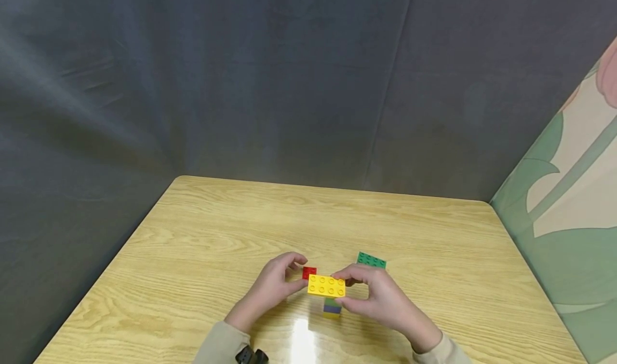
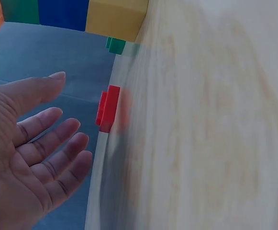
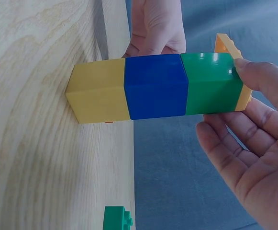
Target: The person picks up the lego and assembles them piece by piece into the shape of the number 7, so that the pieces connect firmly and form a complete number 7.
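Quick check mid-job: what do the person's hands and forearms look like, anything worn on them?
Both the left hand and right hand are bare, without gloves. Each forearm wears a plain beige sleeve, the left sleeve and the right sleeve. A small black device sits at the left cuff; its details are too small to tell.

In my head view, white glare streaks the near table [image 1: 207, 219], while the cloth [image 1: 289, 85] behind is dim. My left wrist view looks hazy; in the right, small glints dot the green block [image 3: 213, 86].
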### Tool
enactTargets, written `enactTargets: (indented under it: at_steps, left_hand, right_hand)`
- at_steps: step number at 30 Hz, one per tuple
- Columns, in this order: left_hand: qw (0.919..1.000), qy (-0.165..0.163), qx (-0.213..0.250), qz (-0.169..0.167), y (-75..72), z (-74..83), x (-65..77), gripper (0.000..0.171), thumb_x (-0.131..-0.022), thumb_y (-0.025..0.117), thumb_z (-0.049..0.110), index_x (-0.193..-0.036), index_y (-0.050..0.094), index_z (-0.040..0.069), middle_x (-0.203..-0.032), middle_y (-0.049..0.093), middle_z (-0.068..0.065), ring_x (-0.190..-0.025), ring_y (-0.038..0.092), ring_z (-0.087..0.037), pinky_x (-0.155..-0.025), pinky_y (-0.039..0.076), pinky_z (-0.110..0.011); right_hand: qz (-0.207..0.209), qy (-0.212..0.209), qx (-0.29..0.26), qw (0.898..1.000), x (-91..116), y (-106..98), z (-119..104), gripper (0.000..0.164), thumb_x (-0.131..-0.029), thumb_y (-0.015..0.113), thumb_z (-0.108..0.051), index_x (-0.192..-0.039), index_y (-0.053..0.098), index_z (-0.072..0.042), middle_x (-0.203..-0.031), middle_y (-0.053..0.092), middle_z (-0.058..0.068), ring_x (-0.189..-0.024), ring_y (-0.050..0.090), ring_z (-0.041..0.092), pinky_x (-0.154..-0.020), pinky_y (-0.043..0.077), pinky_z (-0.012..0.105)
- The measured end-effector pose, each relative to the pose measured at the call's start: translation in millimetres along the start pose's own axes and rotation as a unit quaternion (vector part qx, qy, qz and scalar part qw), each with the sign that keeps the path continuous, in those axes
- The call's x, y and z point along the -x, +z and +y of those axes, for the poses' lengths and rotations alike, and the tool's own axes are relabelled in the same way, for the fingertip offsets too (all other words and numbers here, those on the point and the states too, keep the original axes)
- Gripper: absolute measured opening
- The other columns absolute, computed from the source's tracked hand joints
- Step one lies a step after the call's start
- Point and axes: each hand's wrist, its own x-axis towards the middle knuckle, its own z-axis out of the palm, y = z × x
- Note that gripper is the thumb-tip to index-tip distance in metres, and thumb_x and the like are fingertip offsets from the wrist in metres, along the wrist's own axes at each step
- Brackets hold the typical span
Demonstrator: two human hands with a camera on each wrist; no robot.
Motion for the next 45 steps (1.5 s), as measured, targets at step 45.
enactTargets:
  at_steps: [45]
  left_hand:
    - [0.9962, -0.019, -0.072, -0.045, 7.8, -11.2, -17.0, 0.045, -0.081, 0.081, 0.017, -0.122, 0.064, 0.012, -0.107, 0.061, 0.006, -0.087, 0.052, -0.008, -0.074, 0.047, -0.026]
  right_hand:
    - [-0.001, 0.008, -0.003, 1.0, 0.6, 0.2, -2.3, 0.025, -0.087, 0.075, -0.029, -0.11, 0.069, -0.021, -0.104, 0.068, -0.012, -0.091, 0.06, 0.009, -0.083, 0.053, 0.034]
